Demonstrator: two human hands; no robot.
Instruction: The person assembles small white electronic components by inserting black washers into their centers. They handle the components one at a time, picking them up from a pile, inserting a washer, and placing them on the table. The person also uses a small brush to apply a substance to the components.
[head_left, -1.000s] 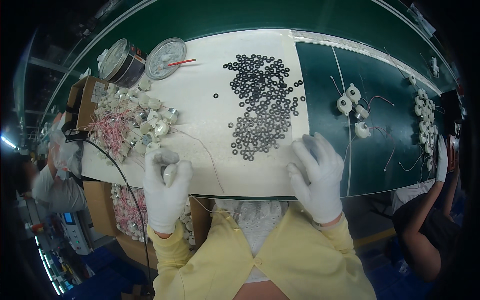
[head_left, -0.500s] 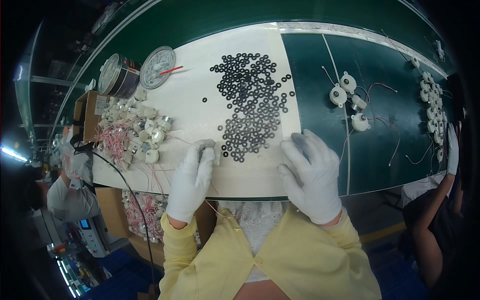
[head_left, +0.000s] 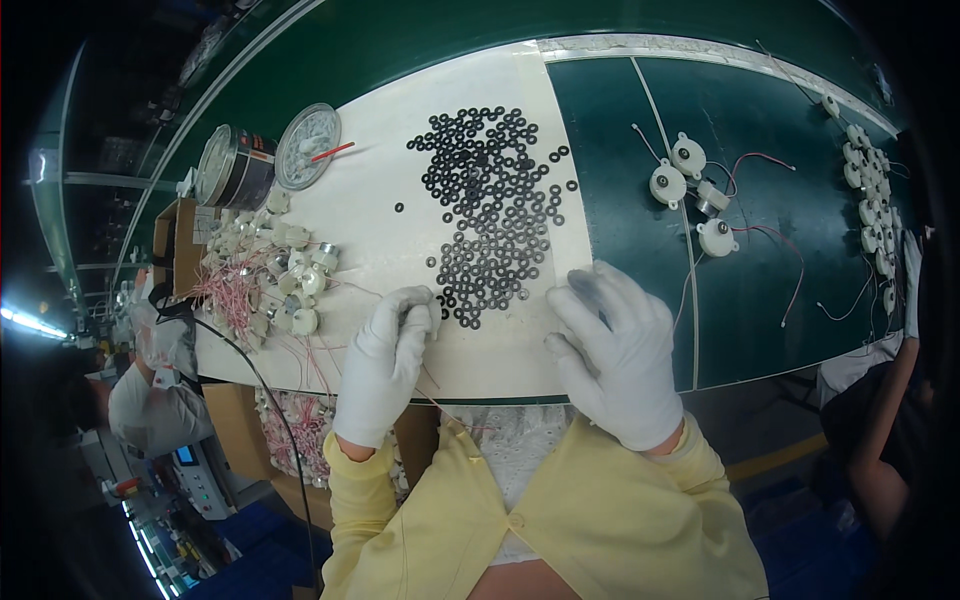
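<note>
On the white surface [head_left: 370, 245] lie the black rings [head_left: 488, 218]. Just left of their near end, my left hand [head_left: 385, 360] has its fingers pinched around a pale part [head_left: 436, 318], mostly hidden, probably a motor like those [head_left: 716, 237] right of the rings. It should be stiff, best held by its casing. My right hand [head_left: 620, 355], right of that end, is loosely curled, thumb and forefinger parted, seemingly bare. The rings look light, easiest by the rim.
</note>
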